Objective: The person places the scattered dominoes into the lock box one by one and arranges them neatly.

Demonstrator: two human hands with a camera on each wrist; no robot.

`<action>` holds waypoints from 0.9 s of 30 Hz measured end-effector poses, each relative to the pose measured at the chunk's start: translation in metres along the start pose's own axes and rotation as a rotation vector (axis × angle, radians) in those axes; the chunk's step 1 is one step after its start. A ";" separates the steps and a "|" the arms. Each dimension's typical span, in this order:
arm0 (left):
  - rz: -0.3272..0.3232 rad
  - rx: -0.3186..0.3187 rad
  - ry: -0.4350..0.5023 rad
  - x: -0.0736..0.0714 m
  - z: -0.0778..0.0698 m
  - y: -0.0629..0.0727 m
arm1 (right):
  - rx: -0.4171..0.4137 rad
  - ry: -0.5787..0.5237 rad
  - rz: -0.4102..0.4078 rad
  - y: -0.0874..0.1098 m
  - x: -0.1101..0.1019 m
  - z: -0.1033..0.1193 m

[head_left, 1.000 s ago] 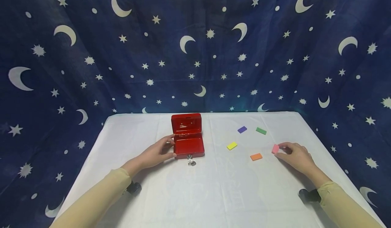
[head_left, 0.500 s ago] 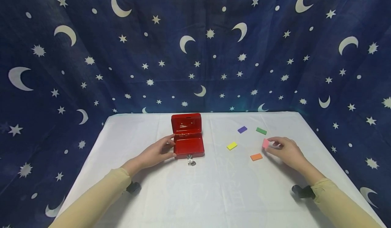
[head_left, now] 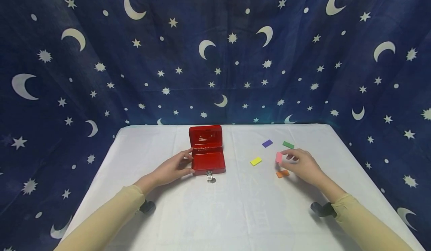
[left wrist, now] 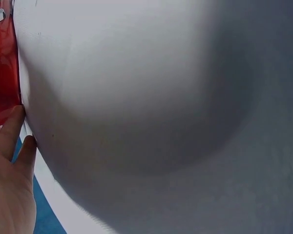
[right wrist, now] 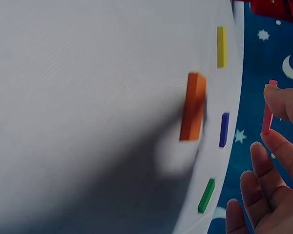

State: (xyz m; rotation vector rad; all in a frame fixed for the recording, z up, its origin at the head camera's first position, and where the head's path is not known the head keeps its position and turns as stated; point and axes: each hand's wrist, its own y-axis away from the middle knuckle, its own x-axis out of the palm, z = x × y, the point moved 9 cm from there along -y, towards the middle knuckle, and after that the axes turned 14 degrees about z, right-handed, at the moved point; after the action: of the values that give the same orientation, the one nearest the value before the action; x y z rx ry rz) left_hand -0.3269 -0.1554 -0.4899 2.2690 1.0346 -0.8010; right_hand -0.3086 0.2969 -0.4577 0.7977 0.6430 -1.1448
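Note:
A red metal cash box [head_left: 208, 160] stands with its lid [head_left: 205, 135] raised and a silver latch [head_left: 210, 176] hanging at its front. My left hand [head_left: 172, 168] touches the box's left side, thumb at the front corner and fingertips along the rim. In the left wrist view, fingers [left wrist: 12, 129] rest against the red edge. My right hand [head_left: 303, 168] pinches a pink block [head_left: 278, 158] between thumb and index finger, above the table. In the right wrist view, the other fingers spread apart below the pink block [right wrist: 267, 114].
An orange block [head_left: 282, 174] lies just below the held block, partly in shadow. The yellow block [head_left: 256, 161] lies between it and the box. Farther back are a purple block [head_left: 267, 143] and a green block [head_left: 288, 144]. White cloth [head_left: 235, 217] covers the table; a starry curtain hangs behind.
My right hand has lifted the pink block and carried it leftward, from right of the orange block to above it. The left hand and the box have stayed put.

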 end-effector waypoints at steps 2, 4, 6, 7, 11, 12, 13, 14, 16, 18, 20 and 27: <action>0.003 -0.005 0.002 0.001 0.001 0.000 | 0.002 -0.012 0.008 -0.003 0.003 0.004; 0.005 -0.005 0.007 0.002 0.002 0.001 | -0.005 -0.016 0.015 -0.005 0.005 0.010; 0.006 -0.005 0.010 0.002 0.002 0.001 | -0.016 -0.016 0.020 -0.008 0.007 0.016; 0.006 -0.003 0.012 0.002 0.002 0.001 | -0.024 -0.013 0.021 -0.009 0.008 0.019; 0.003 0.001 0.020 0.003 0.002 0.001 | -0.072 -0.008 0.025 -0.014 0.012 0.032; 0.003 0.002 0.021 0.003 0.002 0.001 | -0.086 -0.005 0.024 -0.014 0.013 0.035; 0.005 0.003 0.022 0.003 0.002 0.001 | -0.099 -0.004 0.023 -0.015 0.014 0.038; 0.006 0.004 0.022 0.003 0.002 0.001 | -0.114 -0.002 0.023 -0.016 0.015 0.042; 0.008 0.005 0.019 0.003 0.002 0.001 | -0.138 0.007 0.020 -0.017 0.016 0.048; 0.009 0.006 0.020 0.003 0.002 0.001 | -0.160 0.015 0.017 -0.018 0.018 0.055; 0.009 0.005 0.022 0.003 0.002 0.001 | -0.180 0.021 0.016 -0.020 0.020 0.061; 0.005 -0.002 0.006 0.002 0.002 0.002 | -0.228 0.021 0.017 -0.024 0.027 0.081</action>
State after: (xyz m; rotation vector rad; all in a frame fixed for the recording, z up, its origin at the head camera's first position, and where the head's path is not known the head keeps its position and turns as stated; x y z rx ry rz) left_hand -0.3244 -0.1572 -0.4925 2.2731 1.0321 -0.7914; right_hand -0.3200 0.2112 -0.4380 0.6204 0.7683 -1.0278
